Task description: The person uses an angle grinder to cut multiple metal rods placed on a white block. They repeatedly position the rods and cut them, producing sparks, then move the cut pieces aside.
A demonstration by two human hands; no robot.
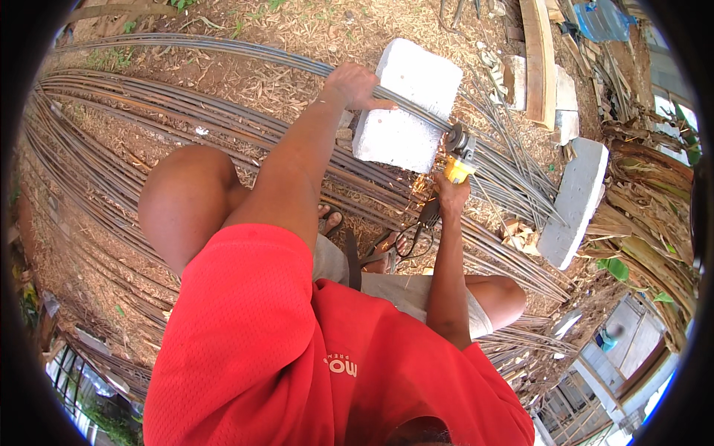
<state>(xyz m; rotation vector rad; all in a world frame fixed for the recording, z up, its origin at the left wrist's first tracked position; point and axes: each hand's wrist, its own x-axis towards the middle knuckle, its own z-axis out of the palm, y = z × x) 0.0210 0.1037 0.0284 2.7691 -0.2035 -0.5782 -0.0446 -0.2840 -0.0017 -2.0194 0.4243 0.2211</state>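
Observation:
My left hand [353, 88] grips a bundle of thin steel rods [413, 110] lying across a white, rough-faced block [416, 70]. My right hand [450, 192] is closed round a yellow angle grinder [458, 167], its dark disc and guard [457, 140] at the rods just past the block's right edge. Orange sparks [418, 186] spray downward from there. The grinder's black cord [416, 236] loops below my hand. More long, partly rusty rods [111, 100] lie beneath and around the block.
A grey slab [573, 201] lies at the right under the rod ends. Timber planks [537, 59], broken blocks, dry leaves [647, 215] and a blue plastic item [602, 18] are at the upper right. My sandalled feet [383, 253] are below the rods. A small, indistinct person [608, 342] appears lower right.

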